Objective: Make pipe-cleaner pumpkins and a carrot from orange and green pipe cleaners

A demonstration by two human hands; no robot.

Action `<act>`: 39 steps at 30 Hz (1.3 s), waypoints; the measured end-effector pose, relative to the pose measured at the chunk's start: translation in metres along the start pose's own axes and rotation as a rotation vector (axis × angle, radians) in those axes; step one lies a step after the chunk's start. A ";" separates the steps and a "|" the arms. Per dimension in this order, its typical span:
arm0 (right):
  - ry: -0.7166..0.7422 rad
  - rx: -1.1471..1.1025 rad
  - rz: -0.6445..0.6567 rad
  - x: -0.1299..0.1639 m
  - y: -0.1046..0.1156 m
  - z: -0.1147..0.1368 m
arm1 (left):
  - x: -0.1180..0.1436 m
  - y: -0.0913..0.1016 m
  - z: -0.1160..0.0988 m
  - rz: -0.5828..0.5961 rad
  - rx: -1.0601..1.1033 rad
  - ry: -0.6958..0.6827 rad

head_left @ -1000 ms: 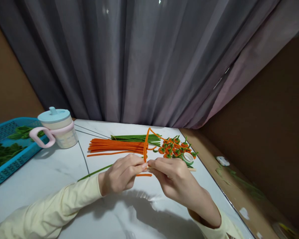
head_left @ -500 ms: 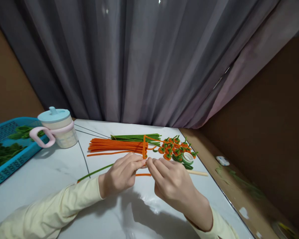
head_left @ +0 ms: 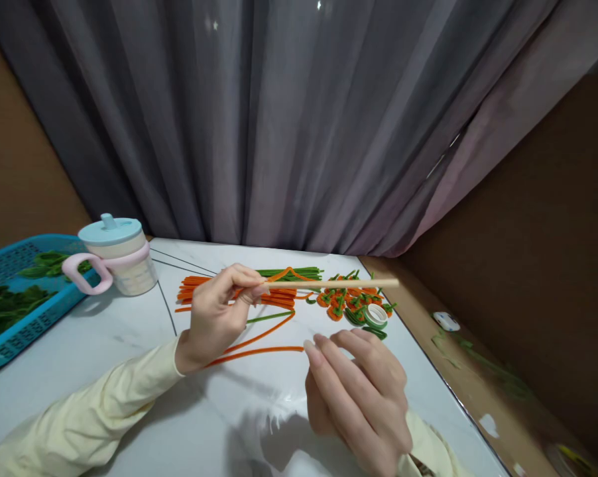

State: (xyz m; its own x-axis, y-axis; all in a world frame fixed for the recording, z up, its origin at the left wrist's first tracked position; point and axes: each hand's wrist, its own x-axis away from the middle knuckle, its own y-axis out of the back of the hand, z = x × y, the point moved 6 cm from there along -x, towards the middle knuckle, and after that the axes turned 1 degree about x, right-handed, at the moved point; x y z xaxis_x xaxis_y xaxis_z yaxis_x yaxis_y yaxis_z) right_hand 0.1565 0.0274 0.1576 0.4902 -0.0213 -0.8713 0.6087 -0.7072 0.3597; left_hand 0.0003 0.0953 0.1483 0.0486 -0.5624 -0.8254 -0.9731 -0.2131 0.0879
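Observation:
In my left hand, thumb and fingers pinch a thin pale wooden stick, held level and pointing right. An orange pipe cleaner bends out from behind those fingers, held with the stick. Below this hand, a green pipe cleaner and an orange one meet in a point at right; where their other ends go is hidden. Another orange pipe cleaner lies on the table, its tip close to my right fingertips. My right hand is loosely curled, fingers somewhat apart, with nothing visible in it.
Behind lie bundles of orange and green pipe cleaners. Several small orange-and-green pieces and a white-and-green tape roll are at right. At left stand a lidded cup and a blue basket holding green pieces.
My hands have moved apart. The wooden stick, earlier lying behind my right hand, is now raised in my left hand. My right hand has come lower and loosened its pinch.

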 end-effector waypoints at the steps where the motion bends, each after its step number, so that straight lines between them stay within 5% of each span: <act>1: -0.032 -0.042 0.013 0.000 -0.004 -0.002 | -0.003 0.001 0.004 -0.006 0.097 0.138; 6: -0.368 -0.311 0.160 0.003 -0.051 -0.031 | -0.002 -0.004 0.014 0.054 0.441 0.634; 11: -0.460 -0.575 0.335 0.015 -0.072 -0.045 | -0.005 0.001 0.017 -0.035 0.514 0.728; 17: -0.125 0.073 0.212 -0.007 -0.027 -0.058 | -0.013 0.010 0.021 -0.154 0.494 0.706; 20: 0.099 0.261 0.233 -0.027 -0.008 -0.047 | -0.015 0.012 0.023 -0.172 0.413 0.613; 25: 0.334 0.172 0.338 -0.041 0.010 -0.005 | -0.011 0.007 0.021 -0.151 0.136 0.371; 28: 0.426 0.136 0.426 -0.032 0.012 0.018 | -0.008 0.000 0.008 -0.089 -0.138 0.112; 32: 0.437 0.114 0.517 -0.023 0.019 0.024 | -0.001 -0.016 -0.009 0.141 -0.373 -0.132; 39: 0.226 0.044 0.353 -0.043 0.035 -0.027 | 0.014 -0.036 -0.026 0.552 -0.091 -0.234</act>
State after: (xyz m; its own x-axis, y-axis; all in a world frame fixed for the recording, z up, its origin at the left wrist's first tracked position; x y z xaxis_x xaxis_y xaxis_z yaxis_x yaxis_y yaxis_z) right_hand 0.1735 0.0223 0.2161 0.7913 -0.1156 -0.6005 0.3541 -0.7139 0.6041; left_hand 0.0421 0.0746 0.1478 -0.5184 -0.4212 -0.7442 -0.8169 -0.0135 0.5767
